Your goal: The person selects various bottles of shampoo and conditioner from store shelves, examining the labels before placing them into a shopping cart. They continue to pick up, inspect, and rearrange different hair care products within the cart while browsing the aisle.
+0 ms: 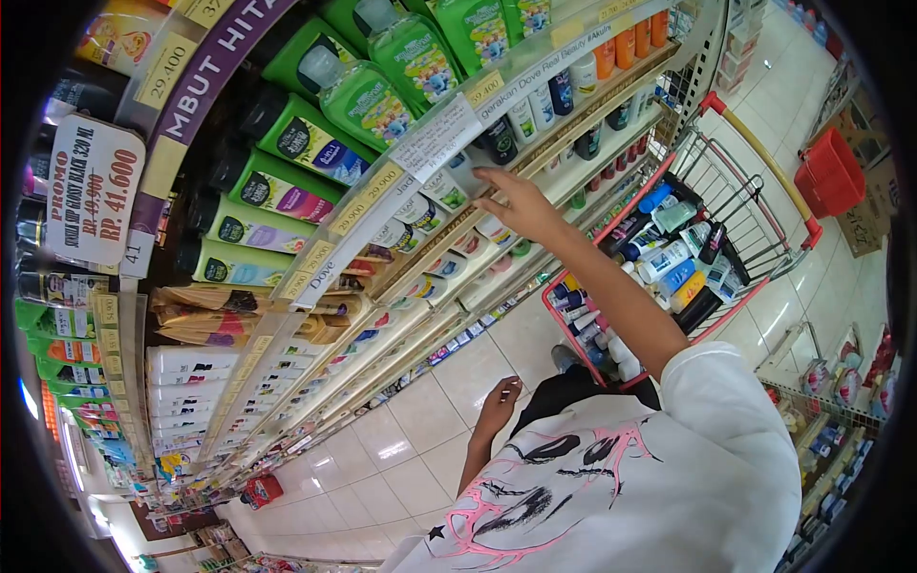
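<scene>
My right hand (521, 205) reaches into the shelf with thumb and fingers apart. Its fingertips are right at a row of small roll-on style bottles, close to a pale bottle (460, 172) and a dark bottle (499, 143). White bottles with green labels (441, 191) stand just left of the fingers, behind the price rail (387, 186). Low beside my body hangs my left hand (497, 406), its fingers loosely bent and nothing visible in them.
A red-framed shopping cart (707, 181) stands to the right, loaded with many bottles and tubes (669, 258). Green shampoo bottles (363, 100) fill the upper shelf. A red basket (829, 172) rests by a cardboard box (864, 215). Tiled floor (420, 430) runs along the shelving.
</scene>
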Demonstrator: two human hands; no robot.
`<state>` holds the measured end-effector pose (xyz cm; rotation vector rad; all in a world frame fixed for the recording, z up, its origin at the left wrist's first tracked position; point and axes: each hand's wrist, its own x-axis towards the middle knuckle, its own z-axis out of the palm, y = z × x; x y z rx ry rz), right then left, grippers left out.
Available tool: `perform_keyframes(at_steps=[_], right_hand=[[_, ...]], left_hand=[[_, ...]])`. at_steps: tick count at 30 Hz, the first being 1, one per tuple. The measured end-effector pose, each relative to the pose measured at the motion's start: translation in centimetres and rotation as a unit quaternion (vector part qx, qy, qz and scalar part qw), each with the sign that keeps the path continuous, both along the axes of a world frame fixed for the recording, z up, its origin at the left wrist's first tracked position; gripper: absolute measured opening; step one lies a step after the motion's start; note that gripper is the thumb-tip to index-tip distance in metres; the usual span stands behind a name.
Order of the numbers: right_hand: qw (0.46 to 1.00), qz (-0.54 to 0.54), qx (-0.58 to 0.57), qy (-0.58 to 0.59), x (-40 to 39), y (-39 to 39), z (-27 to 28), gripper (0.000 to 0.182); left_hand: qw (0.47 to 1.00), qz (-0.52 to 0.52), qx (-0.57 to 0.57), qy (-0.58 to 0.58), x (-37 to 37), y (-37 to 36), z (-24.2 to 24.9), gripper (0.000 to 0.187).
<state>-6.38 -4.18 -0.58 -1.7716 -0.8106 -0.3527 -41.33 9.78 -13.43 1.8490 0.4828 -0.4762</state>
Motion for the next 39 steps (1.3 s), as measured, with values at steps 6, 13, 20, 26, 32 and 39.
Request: perform_keyframes(at_steps=[6, 13, 20, 26, 32, 39], right_hand=[[0.977, -0.007, -0.071, 0.202, -10.6, -12.8, -7.6, 0.027], [0.892, -0.104, -0.248, 0.363, -22.8, -29.8, -11.5, 0.034], [0.888, -0.23, -0.163, 0.363, -19.4, -38.3, -12.8, 0.025], [0.928, -0.106, -0.27, 0.235, -9.6, -36.3, -15.7, 0.048], [0.789, -0.012, -0.602, 0.122, -3.7, -33.8, -21.1, 0.06], [0.822, 0.107, -0.551, 0.092, -0.7, -34.9, -17.4, 0.049]], left_hand=[[0.999, -0.019, 0.013, -0.034, -0.9, -0.5, -5.0, 0.033], [0.999, -0.036, -0.007, -0.004, 1.7, -6.2, -4.8, 0.037], [1.0, 0.001, 0.003, -0.016, 4.6, -13.3, -1.5, 0.037], [0.999, 0.027, 0.023, -0.033, 3.2, -18.3, 0.9, 0.041], [0.995, 0.082, 0.056, -0.026, 0.2, -21.3, 1.5, 0.037], [0.985, 0.153, 0.066, -0.036, -1.3, -22.8, 3.4, 0.037]])
